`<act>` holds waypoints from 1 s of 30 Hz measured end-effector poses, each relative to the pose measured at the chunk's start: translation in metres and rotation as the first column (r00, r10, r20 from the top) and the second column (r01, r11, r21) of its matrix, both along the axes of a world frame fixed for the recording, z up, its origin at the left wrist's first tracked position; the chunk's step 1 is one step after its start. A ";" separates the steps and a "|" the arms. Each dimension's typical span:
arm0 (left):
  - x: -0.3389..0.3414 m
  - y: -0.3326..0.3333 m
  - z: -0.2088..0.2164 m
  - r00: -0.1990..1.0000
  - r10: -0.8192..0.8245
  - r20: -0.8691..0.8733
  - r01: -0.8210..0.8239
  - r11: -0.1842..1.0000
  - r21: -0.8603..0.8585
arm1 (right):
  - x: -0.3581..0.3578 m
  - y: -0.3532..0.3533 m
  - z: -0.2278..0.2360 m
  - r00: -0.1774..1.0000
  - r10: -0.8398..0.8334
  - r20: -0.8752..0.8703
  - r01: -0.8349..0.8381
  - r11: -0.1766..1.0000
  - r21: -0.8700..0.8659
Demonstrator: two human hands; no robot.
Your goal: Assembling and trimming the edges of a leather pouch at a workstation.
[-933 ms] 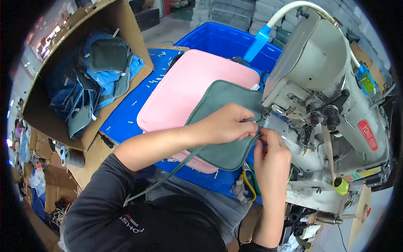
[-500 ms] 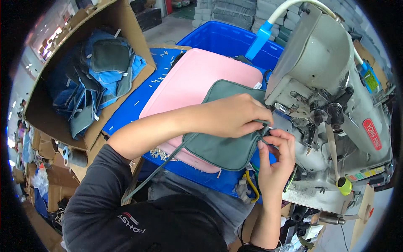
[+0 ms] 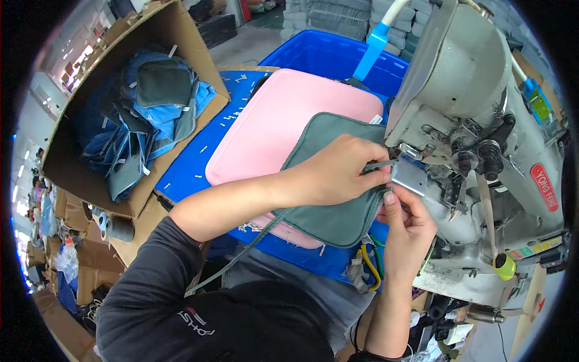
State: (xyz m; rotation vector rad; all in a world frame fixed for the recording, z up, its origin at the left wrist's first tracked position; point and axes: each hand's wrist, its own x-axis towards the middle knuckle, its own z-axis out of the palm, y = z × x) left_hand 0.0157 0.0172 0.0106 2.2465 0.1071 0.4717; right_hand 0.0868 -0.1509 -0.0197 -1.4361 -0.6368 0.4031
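Note:
A dark green flat fabric piece (image 3: 329,220) with piped edges and rounded corners lies under my hands, with a small white label (image 3: 376,119) at its far right. My left hand (image 3: 344,169) reaches across it, fingers closed on the end of a narrow green strap (image 3: 380,164) at the right edge. From under my left forearm a length of green strap trails toward my lap. My right hand (image 3: 408,226) pinches the fabric piece's right edge between thumb and fingers. Just right of both hands is the sewing machine's metal plate (image 3: 409,176).
The fabric rests on a pink padded board (image 3: 301,99) over a blue tabletop (image 3: 193,154). A grey sewing machine (image 3: 464,78) fills the right. At left, a cardboard box (image 3: 136,199) holds blue and green pieces. Behind stands a blue bin (image 3: 307,45); yellow-handled snips (image 3: 369,268) hang near the front edge.
The strap end in my left fingers now points out toward the machine, a little apart from my right fingertips. My right hand has shifted slightly down along the edge. The whole view has shifted slightly.

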 end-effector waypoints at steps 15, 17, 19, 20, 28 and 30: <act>0.002 -0.009 -0.015 0.988 0.142 0.054 -0.133 0.980 -0.147 | -0.002 0.015 0.010 0.995 -0.096 -0.002 0.096 0.994 -0.058; 0.004 -0.012 -0.026 0.945 0.209 0.253 -0.138 0.952 -0.272 | -0.001 0.015 0.007 0.996 -0.080 -0.024 0.079 0.996 -0.037; 0.005 -0.016 -0.026 0.952 0.220 0.212 -0.150 0.941 -0.304 | 0.000 0.013 0.006 0.996 -0.069 -0.048 0.069 0.998 -0.014; 0.005 -0.017 -0.025 0.960 0.224 0.171 -0.156 0.928 -0.339 | 0.000 0.013 0.007 0.995 -0.086 -0.056 0.085 0.996 -0.026; 0.002 -0.020 -0.021 0.965 0.220 0.145 -0.155 0.919 -0.363 | 0.004 0.015 0.003 0.995 -0.086 -0.049 0.084 0.995 -0.045; 0.001 -0.016 -0.024 0.976 0.192 0.107 -0.142 0.921 -0.362 | 0.005 0.015 0.001 0.996 -0.077 -0.045 0.075 0.996 -0.041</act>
